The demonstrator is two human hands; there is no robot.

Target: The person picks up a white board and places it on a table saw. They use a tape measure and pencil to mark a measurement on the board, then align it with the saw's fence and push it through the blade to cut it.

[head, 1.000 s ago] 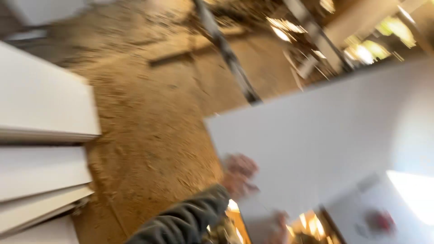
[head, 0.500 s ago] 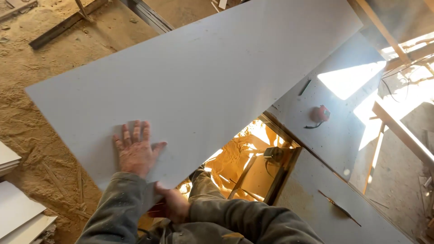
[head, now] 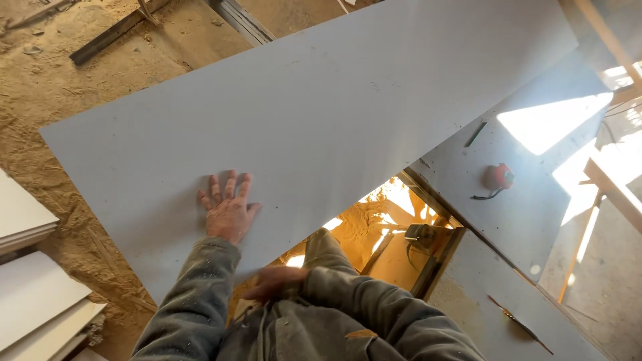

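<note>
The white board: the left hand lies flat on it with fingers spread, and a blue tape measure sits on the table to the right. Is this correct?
One detail is wrong: the tape measure is red, not blue, as the head view shows. The rest holds: the left hand lies flat, fingers spread, on the white board, and the tape measure sits on the table to the right.

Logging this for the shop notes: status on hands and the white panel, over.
Left hand flat on the white panel, fingers spread. Right hand at the panel's near edge, grip unclear. Red tape measure on the saw table, clear of the panel.

no packages, no labels, no signs, no screens in view
</note>
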